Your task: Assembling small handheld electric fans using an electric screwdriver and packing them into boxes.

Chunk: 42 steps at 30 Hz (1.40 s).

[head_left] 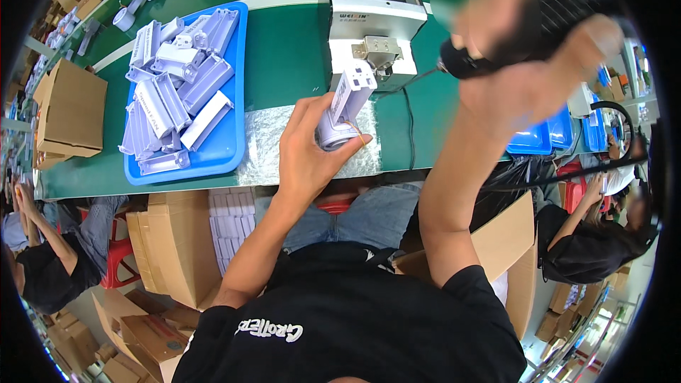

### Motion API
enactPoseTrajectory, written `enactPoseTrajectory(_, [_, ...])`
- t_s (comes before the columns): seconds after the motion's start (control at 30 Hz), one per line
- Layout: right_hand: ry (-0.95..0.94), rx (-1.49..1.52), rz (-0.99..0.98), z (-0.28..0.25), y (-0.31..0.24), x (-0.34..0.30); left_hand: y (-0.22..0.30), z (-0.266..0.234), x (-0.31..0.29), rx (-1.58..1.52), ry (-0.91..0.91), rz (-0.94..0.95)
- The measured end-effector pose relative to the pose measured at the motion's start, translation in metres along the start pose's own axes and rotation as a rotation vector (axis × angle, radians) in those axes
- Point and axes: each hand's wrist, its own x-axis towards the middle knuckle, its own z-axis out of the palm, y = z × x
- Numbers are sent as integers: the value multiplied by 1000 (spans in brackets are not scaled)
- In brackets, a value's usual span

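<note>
Here we hold a white plastic housing (351,103) in our left hand (308,145), fingers (312,106) curled about its rounded lower end, over the silvery sheet (262,145) on the green tabletop (284,64). Our right hand (514,85), blurred, grips a black power driver (567,8) right of the grey machine (376,20).

On the bench (291,57) before me, a tray (225,150) full of housings (159,103) lies left of my left hand (310,143) — with a carton (71,110) farther left. My left hand has one held housing (351,99) above a sheet (262,145), in front of a machine (374,21); my right hand (511,92) — around a driver (564,7) — is right of the machine.
</note>
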Motion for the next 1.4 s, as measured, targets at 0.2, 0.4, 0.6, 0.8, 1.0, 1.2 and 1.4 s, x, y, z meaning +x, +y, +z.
enactPoseTrajectory(0.2, [-226, 197, -28, 27, -14, -9, 0, 0, 1, 3, 16, -7])
enactPoseTrajectory(0.4, [-175, 184, -16, 45, -2, -9, -2, -1, -1, 10, 17, 4])
enactPoseTrajectory(0.6, [-65, 171, 4, 57, 7, -10, -1, -1, 0, 10, 8, 6])
enactPoseTrajectory(0.8, [44, 162, 29, 64, 13, -16, -2, -2, -1, 8, 6, 7])
enactPoseTrajectory(1.0, [156, 150, 56, 73, 19, -23, 0, -3, -1, 14, 6, 21])
enactPoseTrajectory(1.2, [264, 142, 82, 84, 22, -28, 0, -3, 0, -21, 4, 31])
enactPoseTrajectory(1.4, [303, -131, 22, 59, 37, -36, -4, -5, -2, -49, 2, 45])
